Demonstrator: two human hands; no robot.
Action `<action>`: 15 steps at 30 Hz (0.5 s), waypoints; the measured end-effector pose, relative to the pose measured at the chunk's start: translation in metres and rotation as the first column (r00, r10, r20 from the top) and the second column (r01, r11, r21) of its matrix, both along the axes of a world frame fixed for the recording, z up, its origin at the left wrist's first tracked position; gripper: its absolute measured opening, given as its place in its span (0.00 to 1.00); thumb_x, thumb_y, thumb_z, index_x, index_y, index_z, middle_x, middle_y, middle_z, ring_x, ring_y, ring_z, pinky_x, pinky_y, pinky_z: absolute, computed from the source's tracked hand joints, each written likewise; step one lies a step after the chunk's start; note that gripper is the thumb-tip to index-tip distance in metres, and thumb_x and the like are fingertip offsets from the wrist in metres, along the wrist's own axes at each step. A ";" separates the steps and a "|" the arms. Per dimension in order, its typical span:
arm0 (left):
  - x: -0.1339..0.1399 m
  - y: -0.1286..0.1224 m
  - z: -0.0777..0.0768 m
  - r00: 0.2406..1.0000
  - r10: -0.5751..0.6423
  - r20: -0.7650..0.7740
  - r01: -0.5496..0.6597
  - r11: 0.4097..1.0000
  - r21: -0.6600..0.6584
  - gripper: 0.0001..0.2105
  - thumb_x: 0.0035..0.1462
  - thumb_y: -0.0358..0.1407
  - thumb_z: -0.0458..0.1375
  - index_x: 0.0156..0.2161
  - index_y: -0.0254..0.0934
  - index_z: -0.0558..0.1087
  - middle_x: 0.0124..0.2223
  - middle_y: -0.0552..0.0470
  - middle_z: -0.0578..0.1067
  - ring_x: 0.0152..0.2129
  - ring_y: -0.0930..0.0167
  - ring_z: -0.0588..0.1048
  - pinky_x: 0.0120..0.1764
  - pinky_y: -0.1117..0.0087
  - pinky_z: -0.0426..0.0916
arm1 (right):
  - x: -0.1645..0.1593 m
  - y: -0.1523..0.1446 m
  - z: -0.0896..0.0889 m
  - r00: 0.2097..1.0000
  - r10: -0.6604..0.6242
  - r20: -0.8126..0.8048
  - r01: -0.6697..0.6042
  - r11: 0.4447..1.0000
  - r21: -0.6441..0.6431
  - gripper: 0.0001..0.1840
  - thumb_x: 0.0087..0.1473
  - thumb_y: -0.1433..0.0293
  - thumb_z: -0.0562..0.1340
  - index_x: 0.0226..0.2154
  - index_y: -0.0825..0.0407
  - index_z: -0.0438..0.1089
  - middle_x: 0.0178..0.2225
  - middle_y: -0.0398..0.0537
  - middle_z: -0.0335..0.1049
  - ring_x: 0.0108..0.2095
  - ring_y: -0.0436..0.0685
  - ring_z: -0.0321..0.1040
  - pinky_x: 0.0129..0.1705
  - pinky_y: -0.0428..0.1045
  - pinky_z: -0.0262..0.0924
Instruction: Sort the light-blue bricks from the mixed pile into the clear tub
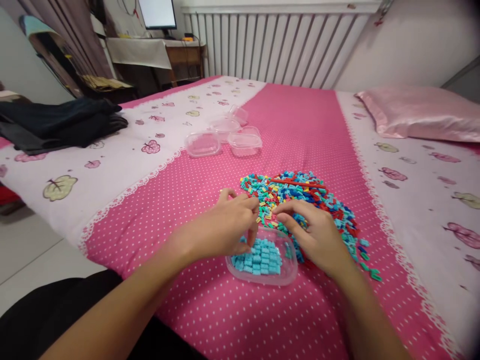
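1. The left hand (238, 220) comes in from the lower left, forearm slanting upward, knuckles uppermost, with fingers bent down over the near tub's left side.
2. Its fingertips reach the light blue pieces (262, 262); I cannot tell whether they grip one.
3. The right hand (320, 232) comes in from the lower right, wrist bent, thumb and forefinger stretched toward the left hand with their tips close together. Whether a piece is pinched there, I cannot tell.
4. The clear plastic tub (290, 275) sits below and between the hands, holding the light blue pieces, many lined up in rows.
5. The pile of small plastic pieces (339, 215) spreads under and beyond the right hand: blue, green, red and yellow, with a thin red rod (300, 184) lying across its far side.
6. Well beyond the left hand, more clear containers (204, 144) stand grouped on the pink dotted bedspread (157, 205).
7. Far past the left hand, a monitor (157, 14) glows white; anything on its screen is too washed out to read. Marks on the pieces are too small to make out.
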State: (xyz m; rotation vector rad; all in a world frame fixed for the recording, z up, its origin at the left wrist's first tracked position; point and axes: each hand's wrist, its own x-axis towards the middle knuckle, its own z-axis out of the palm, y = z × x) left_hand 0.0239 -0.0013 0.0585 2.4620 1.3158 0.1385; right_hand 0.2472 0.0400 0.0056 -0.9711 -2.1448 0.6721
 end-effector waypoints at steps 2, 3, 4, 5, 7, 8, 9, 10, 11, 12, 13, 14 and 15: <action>0.002 -0.001 -0.004 1.000 -0.001 -0.013 0.001 1.000 0.009 0.07 0.48 0.25 0.68 0.27 0.41 0.81 0.39 0.55 0.72 0.39 0.71 0.70 0.51 0.60 0.52 | -0.003 0.000 -0.001 0.999 0.036 0.032 -0.036 0.999 -0.002 0.12 0.68 0.60 0.59 0.37 0.47 0.74 0.38 0.41 0.79 0.40 0.56 0.74 0.46 0.52 0.59; 0.002 -0.001 -0.005 1.000 0.001 -0.021 -0.001 1.000 0.012 0.07 0.48 0.25 0.68 0.26 0.40 0.81 0.38 0.55 0.72 0.38 0.71 0.69 0.51 0.59 0.51 | -0.005 0.000 -0.002 0.998 0.043 0.039 -0.043 0.999 0.000 0.12 0.68 0.61 0.59 0.36 0.48 0.74 0.37 0.41 0.79 0.40 0.56 0.74 0.46 0.52 0.59; 0.002 -0.002 -0.007 1.000 0.006 -0.029 -0.005 1.000 0.014 0.08 0.48 0.24 0.67 0.25 0.40 0.80 0.38 0.55 0.72 0.37 0.71 0.69 0.51 0.58 0.51 | -0.005 0.000 -0.002 0.998 0.045 0.043 -0.045 0.999 0.001 0.12 0.69 0.62 0.59 0.36 0.48 0.74 0.37 0.41 0.79 0.40 0.55 0.73 0.46 0.52 0.59; 0.002 -0.002 -0.008 0.999 0.009 -0.037 -0.008 1.000 0.014 0.09 0.47 0.23 0.67 0.24 0.40 0.80 0.37 0.55 0.72 0.37 0.71 0.68 0.51 0.58 0.51 | -0.006 0.000 -0.002 0.998 0.042 0.045 -0.042 0.999 0.005 0.12 0.69 0.62 0.59 0.36 0.48 0.74 0.37 0.41 0.78 0.40 0.55 0.73 0.45 0.52 0.59; 0.001 -0.003 -0.009 0.999 0.015 -0.052 -0.014 1.000 0.013 0.09 0.46 0.22 0.67 0.23 0.39 0.79 0.36 0.55 0.72 0.36 0.70 0.68 0.51 0.57 0.51 | -0.005 -0.001 -0.002 0.998 0.034 0.047 -0.034 0.999 0.014 0.11 0.69 0.63 0.59 0.36 0.48 0.74 0.37 0.41 0.78 0.40 0.55 0.73 0.45 0.52 0.59; 0.001 -0.003 -0.010 0.998 0.018 -0.057 -0.017 1.000 0.014 0.09 0.45 0.22 0.67 0.23 0.39 0.79 0.36 0.55 0.72 0.36 0.70 0.68 0.51 0.57 0.50 | -0.005 -0.001 -0.002 0.998 0.032 0.049 -0.033 0.999 0.016 0.11 0.69 0.63 0.59 0.36 0.48 0.74 0.37 0.41 0.78 0.40 0.55 0.73 0.45 0.52 0.59; 0.001 -0.003 -0.011 0.998 0.020 -0.061 -0.019 1.000 0.016 0.09 0.45 0.22 0.68 0.23 0.39 0.79 0.36 0.55 0.73 0.36 0.70 0.68 0.52 0.56 0.50 | -0.004 -0.001 -0.003 0.998 0.034 0.052 -0.035 0.999 0.016 0.11 0.69 0.63 0.59 0.36 0.48 0.74 0.37 0.41 0.78 0.40 0.55 0.73 0.45 0.52 0.59; 0.001 -0.003 -0.011 0.998 0.022 -0.065 -0.021 1.000 0.019 0.09 0.44 0.22 0.68 0.23 0.39 0.79 0.36 0.55 0.73 0.36 0.70 0.68 0.52 0.55 0.50 | -0.004 -0.002 -0.003 0.998 0.037 0.055 -0.038 0.999 0.014 0.11 0.69 0.63 0.59 0.36 0.48 0.74 0.37 0.40 0.78 0.40 0.55 0.73 0.46 0.52 0.59; 0.001 -0.003 -0.012 0.997 0.024 -0.068 -0.023 0.999 0.022 0.09 0.44 0.22 0.69 0.23 0.39 0.79 0.36 0.54 0.73 0.36 0.70 0.68 0.52 0.55 0.50 | -0.004 -0.002 -0.003 0.998 0.040 0.054 -0.041 0.999 0.012 0.11 0.69 0.63 0.59 0.36 0.48 0.73 0.37 0.40 0.78 0.40 0.55 0.73 0.46 0.52 0.59; 0.001 -0.003 -0.013 0.997 0.027 -0.071 -0.025 0.999 0.025 0.09 0.44 0.22 0.69 0.23 0.39 0.79 0.36 0.54 0.73 0.36 0.70 0.68 0.52 0.54 0.50 | -0.004 -0.002 -0.003 0.998 0.043 0.053 -0.043 0.999 0.011 0.11 0.69 0.63 0.59 0.36 0.48 0.73 0.37 0.40 0.78 0.40 0.55 0.73 0.46 0.52 0.59; 0.002 -0.003 -0.013 0.997 0.029 -0.073 -0.027 0.999 0.025 0.08 0.45 0.23 0.69 0.23 0.39 0.79 0.36 0.54 0.73 0.36 0.70 0.68 0.52 0.54 0.50 | -0.004 -0.002 -0.003 0.998 0.044 0.051 -0.045 0.999 0.013 0.11 0.69 0.63 0.59 0.36 0.48 0.73 0.37 0.40 0.78 0.40 0.55 0.73 0.46 0.52 0.59; 0.002 -0.002 -0.013 0.997 0.033 -0.075 -0.031 0.999 0.026 0.08 0.45 0.23 0.68 0.24 0.39 0.80 0.36 0.54 0.73 0.36 0.70 0.68 0.53 0.53 0.50 | -0.004 -0.002 -0.003 0.998 0.044 0.050 -0.045 0.999 0.017 0.11 0.69 0.63 0.60 0.36 0.48 0.73 0.37 0.40 0.78 0.40 0.55 0.73 0.47 0.52 0.59; 0.003 -0.002 -0.013 0.996 0.037 -0.075 -0.035 0.999 0.028 0.07 0.47 0.24 0.68 0.25 0.39 0.80 0.37 0.54 0.73 0.37 0.69 0.68 0.53 0.53 0.50 | -0.003 -0.002 -0.004 0.998 0.044 0.048 -0.045 0.999 0.021 0.10 0.69 0.64 0.60 0.36 0.48 0.73 0.37 0.40 0.78 0.40 0.55 0.73 0.47 0.52 0.59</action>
